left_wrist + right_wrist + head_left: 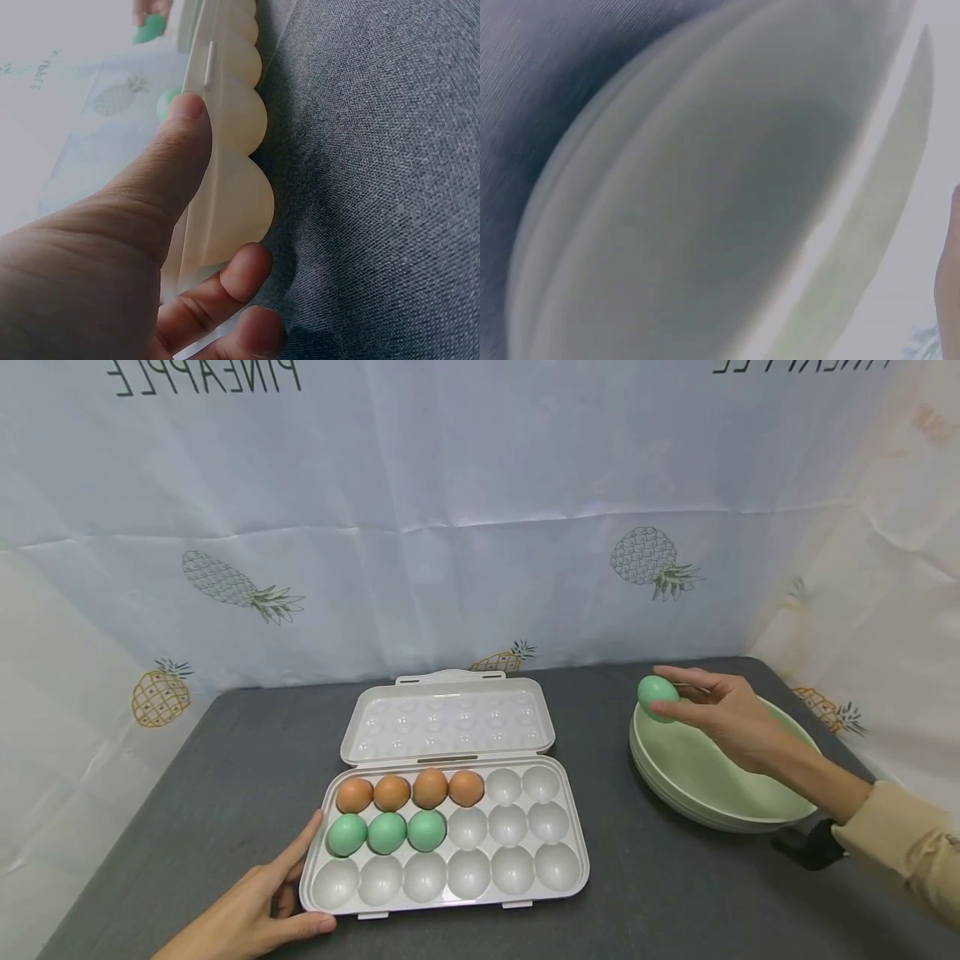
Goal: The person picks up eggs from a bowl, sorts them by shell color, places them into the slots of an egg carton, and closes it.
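A white egg box [444, 902] lies unfolded on the dark table, its lid [447, 719] laid back behind it. Four brown eggs, among them this one [430, 788], fill the left of its back row; three green eggs [387, 833] sit in the middle row from the left. My left hand [251, 902] holds the box's front left corner, index finger along the side. In the left wrist view its thumb [176, 146] presses the rim. Between thumb and fingertips my right hand [723, 714] pinches a green egg [657, 697] above the left rim of a pale green bowl [720, 777].
The bowl looks stacked, with more than one rim showing at its left in the right wrist view [577, 217]. A pineapple-print cloth [450, 593] hangs behind the table [255, 777] and along both sides.
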